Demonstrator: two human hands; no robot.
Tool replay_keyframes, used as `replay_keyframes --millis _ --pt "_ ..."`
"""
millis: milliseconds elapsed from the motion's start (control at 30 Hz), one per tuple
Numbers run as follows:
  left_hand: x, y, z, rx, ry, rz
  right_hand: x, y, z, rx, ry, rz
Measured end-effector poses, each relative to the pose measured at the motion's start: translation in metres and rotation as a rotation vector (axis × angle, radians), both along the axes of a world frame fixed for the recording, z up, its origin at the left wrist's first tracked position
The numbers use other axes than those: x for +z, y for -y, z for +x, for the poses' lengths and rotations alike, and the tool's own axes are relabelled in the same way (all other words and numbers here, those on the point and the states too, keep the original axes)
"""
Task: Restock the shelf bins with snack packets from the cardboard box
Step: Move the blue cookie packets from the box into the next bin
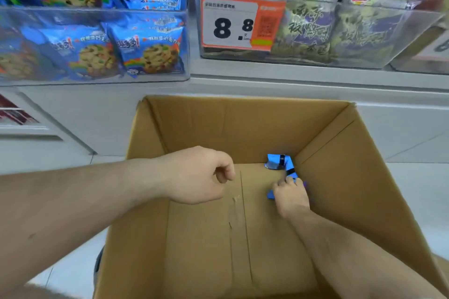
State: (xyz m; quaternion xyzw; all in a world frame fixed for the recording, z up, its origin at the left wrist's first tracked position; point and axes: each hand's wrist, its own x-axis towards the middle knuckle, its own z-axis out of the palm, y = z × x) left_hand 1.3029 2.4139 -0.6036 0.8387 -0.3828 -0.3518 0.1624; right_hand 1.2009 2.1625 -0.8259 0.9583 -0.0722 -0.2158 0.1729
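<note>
Left hand (196,175) hovers above box (340,177), fingers loosely curled, holding nothing. Right hand (290,195) deep inside, gripping blue packet (279,161); fingertips hidden.

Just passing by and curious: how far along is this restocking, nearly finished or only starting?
Nearly finished, it seems. The clear bin on the left already holds many blue cookie packets. The cardboard box shows mostly bare floor, with only blue packets in its far right corner. The right hand is down on them, gripping one; the left hand hovers, holding nothing. Left: moving these last ones to the bin.
</note>
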Motion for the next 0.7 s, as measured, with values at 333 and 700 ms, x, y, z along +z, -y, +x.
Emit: replay_keyframes --millis 333,700 --pt "-0.009 0.002 -0.014 0.822 -0.605 -0.073 0.067 -0.082 0.014 -0.166 0.950 0.735" --pt "-0.007 0.002 -0.009 1.104 -0.643 -0.356 0.130 -0.122 0.002 -0.008 1.067 1.057"
